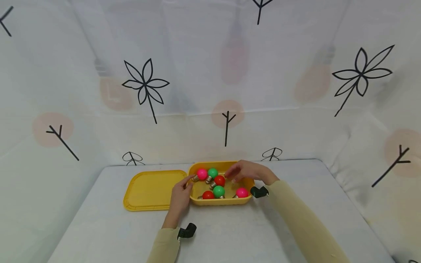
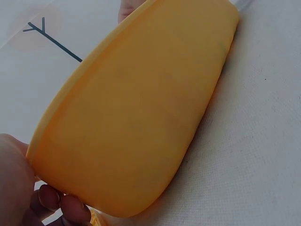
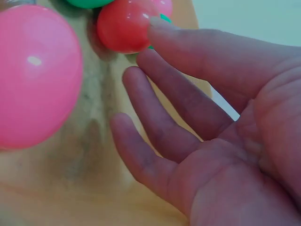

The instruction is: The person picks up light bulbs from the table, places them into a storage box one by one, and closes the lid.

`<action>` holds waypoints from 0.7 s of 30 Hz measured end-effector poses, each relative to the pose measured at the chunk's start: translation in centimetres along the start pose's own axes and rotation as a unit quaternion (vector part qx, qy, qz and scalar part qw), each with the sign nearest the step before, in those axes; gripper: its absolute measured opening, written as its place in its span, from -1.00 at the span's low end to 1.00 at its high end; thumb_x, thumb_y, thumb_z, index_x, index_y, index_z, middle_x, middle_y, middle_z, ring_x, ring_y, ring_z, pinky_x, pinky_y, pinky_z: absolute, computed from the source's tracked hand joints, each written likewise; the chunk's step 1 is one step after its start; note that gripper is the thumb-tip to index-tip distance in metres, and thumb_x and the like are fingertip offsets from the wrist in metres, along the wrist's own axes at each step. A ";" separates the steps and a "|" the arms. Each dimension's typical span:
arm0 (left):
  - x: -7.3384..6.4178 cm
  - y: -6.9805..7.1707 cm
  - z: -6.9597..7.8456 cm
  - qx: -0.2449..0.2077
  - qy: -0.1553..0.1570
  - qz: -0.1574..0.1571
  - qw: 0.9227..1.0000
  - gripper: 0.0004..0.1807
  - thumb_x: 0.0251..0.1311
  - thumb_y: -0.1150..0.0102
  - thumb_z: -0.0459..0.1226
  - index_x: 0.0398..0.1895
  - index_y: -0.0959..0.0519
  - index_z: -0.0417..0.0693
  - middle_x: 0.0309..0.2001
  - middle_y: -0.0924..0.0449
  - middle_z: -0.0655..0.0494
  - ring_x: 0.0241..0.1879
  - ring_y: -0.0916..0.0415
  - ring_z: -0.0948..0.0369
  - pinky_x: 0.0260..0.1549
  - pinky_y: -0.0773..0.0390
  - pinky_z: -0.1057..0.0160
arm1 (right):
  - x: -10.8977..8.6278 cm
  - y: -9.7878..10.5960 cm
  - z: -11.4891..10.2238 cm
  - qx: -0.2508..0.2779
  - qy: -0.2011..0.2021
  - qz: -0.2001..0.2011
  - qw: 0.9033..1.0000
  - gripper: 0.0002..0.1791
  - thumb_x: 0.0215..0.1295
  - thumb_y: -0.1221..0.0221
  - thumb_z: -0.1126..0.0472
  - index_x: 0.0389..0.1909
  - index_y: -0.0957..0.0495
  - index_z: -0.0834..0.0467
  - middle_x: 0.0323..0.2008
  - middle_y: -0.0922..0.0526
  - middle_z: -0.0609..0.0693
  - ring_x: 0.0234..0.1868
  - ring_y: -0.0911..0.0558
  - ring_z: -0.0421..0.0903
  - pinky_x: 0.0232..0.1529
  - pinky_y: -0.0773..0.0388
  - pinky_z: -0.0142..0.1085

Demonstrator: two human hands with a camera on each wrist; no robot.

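Observation:
A yellow plastic bin [image 1: 221, 202] holds several small round light bulbs in pink, green and red with silvery screw bases. My left hand [image 1: 180, 195] grips the bin's left end, fingers at the rim; the left wrist view shows curled fingertips against the bin wall [image 2: 127, 113]. Over the right half of the bin is my right hand [image 1: 247, 171], its fingers loosely bent with nothing between them. In the right wrist view the thumb tip overlaps a red bulb [image 3: 124, 28]. A pink bulb [image 3: 37, 77] lies apart from the fingers, near the bin's front right corner.
Left of the bin, a flat yellow tray [image 1: 152, 190] with a raised rim lies on the white table [image 1: 217, 233]. Behind the table hangs a pale cloth [image 1: 190, 91] with plant drawings. Each wrist carries a small black camera mount [image 1: 187, 231].

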State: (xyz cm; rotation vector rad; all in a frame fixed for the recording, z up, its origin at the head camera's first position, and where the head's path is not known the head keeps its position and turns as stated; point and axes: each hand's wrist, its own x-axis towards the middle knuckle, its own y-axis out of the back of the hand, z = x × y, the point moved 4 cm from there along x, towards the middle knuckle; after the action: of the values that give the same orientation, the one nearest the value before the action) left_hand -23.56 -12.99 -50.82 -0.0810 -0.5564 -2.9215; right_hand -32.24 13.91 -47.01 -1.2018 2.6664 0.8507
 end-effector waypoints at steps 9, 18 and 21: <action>-0.1 0.0 0.2 0.009 0.004 0.000 1.000 -0.67 0.42 -0.08 -0.33 0.18 -0.64 0.01 0.28 -0.48 -0.06 0.21 -0.41 0.03 0.20 -0.40 -0.03 | 0.2 0.0 0.2 0.020 -0.007 -0.013 1.000 -0.60 0.25 -0.29 0.32 0.13 -0.63 0.16 0.05 -0.66 0.10 0.12 -0.59 0.06 0.15 -0.50 -0.14; 0.3 0.4 0.3 0.057 -0.007 -0.014 0.998 -0.68 0.41 -0.13 -0.27 0.17 -0.65 0.08 -0.14 -0.53 0.04 -0.26 -0.37 0.14 -0.37 -0.35 0.26 | 0.0 -0.1 -0.4 0.023 0.019 0.002 1.000 -0.62 0.26 -0.28 0.34 0.11 -0.63 0.20 0.05 -0.66 0.12 0.08 -0.61 0.01 0.14 -0.51 -0.13; 0.5 0.6 0.2 0.070 -0.020 -0.032 0.997 -0.67 0.41 -0.15 -0.23 0.19 -0.64 0.10 -0.24 -0.50 0.06 -0.25 -0.37 0.14 -0.35 -0.35 0.24 | 0.0 -0.2 -0.6 0.026 0.026 0.004 0.999 -0.63 0.27 -0.26 0.37 0.11 -0.63 0.22 0.05 -0.66 0.13 0.09 -0.61 0.04 0.13 -0.51 -0.14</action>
State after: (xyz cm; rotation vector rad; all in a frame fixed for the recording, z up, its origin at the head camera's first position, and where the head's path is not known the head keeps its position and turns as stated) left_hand -23.96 -13.57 -50.41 -0.1068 -0.7823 -2.9379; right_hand -32.01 13.46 -46.64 -1.2180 2.7190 0.7565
